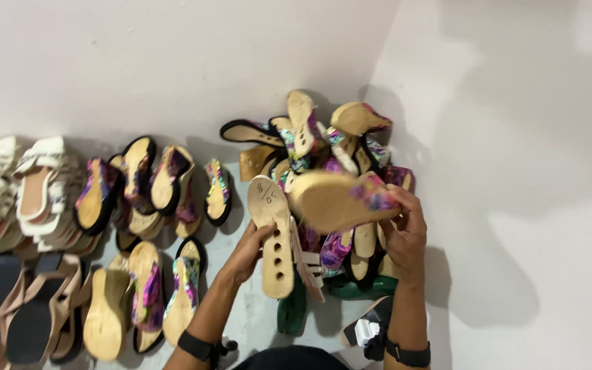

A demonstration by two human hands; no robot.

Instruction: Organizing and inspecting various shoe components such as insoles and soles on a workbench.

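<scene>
My left hand [250, 250] grips a tan shoe sole with several round holes [273, 236], held sole-side up. Raised in my right hand [403, 229] is a sandal with a tan sole and a colourful patterned strap [340, 199], blurred by motion, just right of the holed sole. Both hands hover in front of a heap of similar patterned sandals [316, 140] piled in the corner where two white walls meet. A black band sits on each wrist.
Rows of patterned sandals [152, 181] stand on edge to the left. White strappy sandals [39, 192] are stacked at far left, with beige and black ones [29, 308] below. Green shoe forms [294, 308] lie under the heap.
</scene>
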